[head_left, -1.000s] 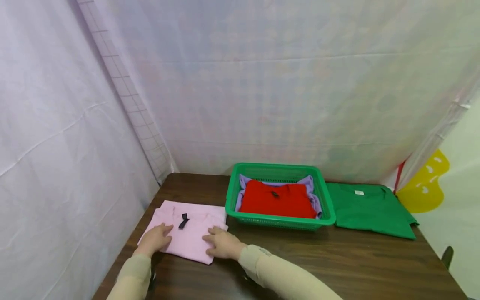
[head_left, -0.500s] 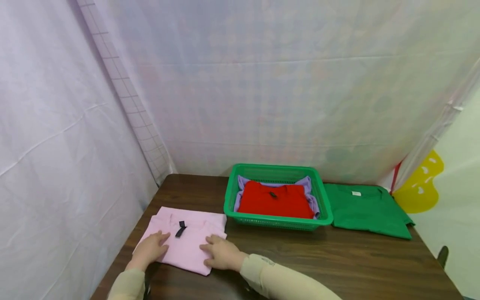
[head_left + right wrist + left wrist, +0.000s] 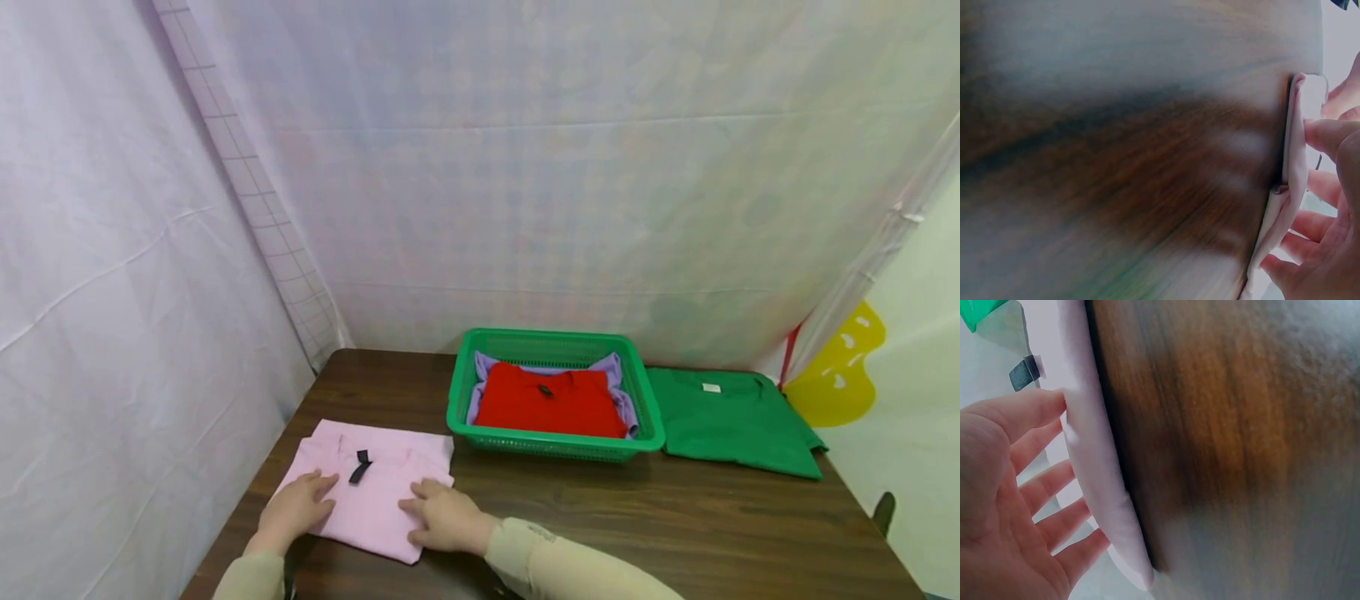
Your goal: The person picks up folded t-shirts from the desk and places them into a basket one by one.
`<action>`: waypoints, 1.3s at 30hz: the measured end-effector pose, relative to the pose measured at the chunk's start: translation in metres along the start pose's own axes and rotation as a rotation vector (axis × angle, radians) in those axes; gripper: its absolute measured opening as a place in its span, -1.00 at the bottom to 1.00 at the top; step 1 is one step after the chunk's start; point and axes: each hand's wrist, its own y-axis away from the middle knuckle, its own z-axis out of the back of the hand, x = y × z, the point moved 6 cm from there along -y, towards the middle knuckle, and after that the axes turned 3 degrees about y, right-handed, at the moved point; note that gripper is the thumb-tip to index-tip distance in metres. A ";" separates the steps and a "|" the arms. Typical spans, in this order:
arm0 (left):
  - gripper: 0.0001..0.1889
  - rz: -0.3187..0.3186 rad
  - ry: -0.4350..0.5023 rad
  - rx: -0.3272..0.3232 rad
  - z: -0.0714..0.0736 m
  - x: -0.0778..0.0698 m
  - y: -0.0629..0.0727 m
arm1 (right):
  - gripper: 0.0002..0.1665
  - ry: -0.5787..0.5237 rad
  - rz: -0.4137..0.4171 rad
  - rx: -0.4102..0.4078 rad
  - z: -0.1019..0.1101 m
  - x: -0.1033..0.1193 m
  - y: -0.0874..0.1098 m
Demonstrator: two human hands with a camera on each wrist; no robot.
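A folded pink shirt (image 3: 375, 500) with a black neck label (image 3: 361, 467) lies flat at the left of the table. My left hand (image 3: 298, 505) rests on its left side, fingers spread; in the left wrist view the fingertips (image 3: 1063, 400) touch the top of the cloth. On the shirt's right side lies my right hand (image 3: 444, 515), its fingers also spread over the fabric. The right wrist view shows those fingers (image 3: 1322, 134) on top of the folded layers (image 3: 1297, 144). Neither hand pinches the cloth.
Right of the shirt stands a green plastic basket (image 3: 555, 440) holding a folded red shirt (image 3: 551, 410) on a purple garment (image 3: 624, 408). A folded green shirt (image 3: 735, 425) lies beside the basket on the brown wooden table (image 3: 675, 517). White curtains (image 3: 525, 208) hang behind.
Both hands have drawn the pink shirt a little toward the person, staying on it throughout. The view has shifted slightly; basket and green shirt stay in place.
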 end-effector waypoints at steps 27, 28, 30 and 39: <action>-0.58 0.005 -0.041 0.050 0.000 -0.023 0.013 | -0.42 -0.013 0.041 -0.012 0.005 -0.004 0.030; -0.58 0.004 -0.043 0.049 0.000 -0.024 0.014 | -0.42 -0.016 0.044 -0.013 0.005 -0.004 0.032; -0.58 0.004 -0.047 0.049 0.000 -0.027 0.015 | -0.42 -0.020 0.047 -0.014 0.004 -0.006 0.034; -0.56 -0.015 -0.080 0.075 -0.004 -0.030 0.016 | -0.43 -0.020 0.070 -0.037 0.006 -0.009 0.047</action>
